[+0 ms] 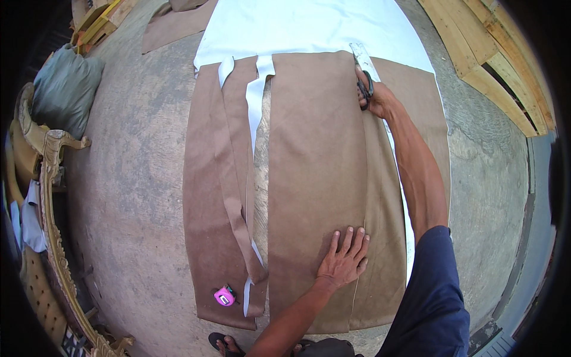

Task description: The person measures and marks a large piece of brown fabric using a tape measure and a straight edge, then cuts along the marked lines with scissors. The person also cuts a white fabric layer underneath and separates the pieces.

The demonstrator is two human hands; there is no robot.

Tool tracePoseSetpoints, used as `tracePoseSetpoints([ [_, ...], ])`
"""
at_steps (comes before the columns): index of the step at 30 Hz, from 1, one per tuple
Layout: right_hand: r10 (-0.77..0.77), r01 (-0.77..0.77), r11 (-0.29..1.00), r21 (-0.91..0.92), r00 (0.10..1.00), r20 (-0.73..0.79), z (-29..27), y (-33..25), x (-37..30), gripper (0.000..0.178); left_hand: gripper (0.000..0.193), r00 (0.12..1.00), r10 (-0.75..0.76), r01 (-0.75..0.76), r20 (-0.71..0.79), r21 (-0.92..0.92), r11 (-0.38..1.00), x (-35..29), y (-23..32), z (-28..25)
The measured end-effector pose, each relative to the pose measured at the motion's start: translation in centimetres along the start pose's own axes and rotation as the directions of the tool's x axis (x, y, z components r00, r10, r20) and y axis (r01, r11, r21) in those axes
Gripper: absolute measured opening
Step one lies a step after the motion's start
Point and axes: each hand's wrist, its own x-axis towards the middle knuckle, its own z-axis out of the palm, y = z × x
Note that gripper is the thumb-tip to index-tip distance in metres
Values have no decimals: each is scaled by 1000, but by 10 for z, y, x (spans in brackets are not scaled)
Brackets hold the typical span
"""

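Your left hand [344, 257] lay palm down on the wide brown panel of soft, matte fabric [315, 154], toward its near end. Its fingers were extended and spread apart, and a thin line, cut or crease could not be told, ran lengthwise beside them.

Your right hand [377, 102] was at the far end of the same panel, curled about a pair of scissors with black looped handles [367, 90]. Its fingers were bent around the loops; how closely they were pressed together could not be told. Your right arm wore a dark blue sleeve [431, 291].

The wide brown panel was spread lengthwise in front of you on the grey, worn concrete floor [131, 196]. Beyond its far edge extended a large white sheet of smooth material [309, 27]. To the left, past a narrow gap, lay a second long brown panel [205, 208], with a narrow brown strip [228, 184] loosely twisted along it and white showing at its edges. A pink tape measure [225, 296] rested on that second panel, near its close end.

At the far left stood a carved, pale-gold furniture frame [52, 220], and behind it a stuffed grey-green bag [67, 89]. At the upper right stood a pale wooden framework [476, 44].
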Motion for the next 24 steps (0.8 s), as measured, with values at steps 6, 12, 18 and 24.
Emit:
tracePoseSetpoints([
  [6,-6,6,1000,-3,1000,-2,3,-7,13,52,63,1000,-2,1,-14,-9,1000,0,0,3],
  [12,-56,56,998,-10,998,35,-2,-13,31,50,62,999,-11,10,-31,-24,1000,0,0,4],
  [18,-93,92,996,-12,996,-16,0,2,25,53,63,999,-11,11,-39,-4,1000,1,0,1],
  [24,-543,149,346,-926,837,-69,-72,66,-144,50,65,999,-7,7,-45,-14,1000,2,0,2],
])
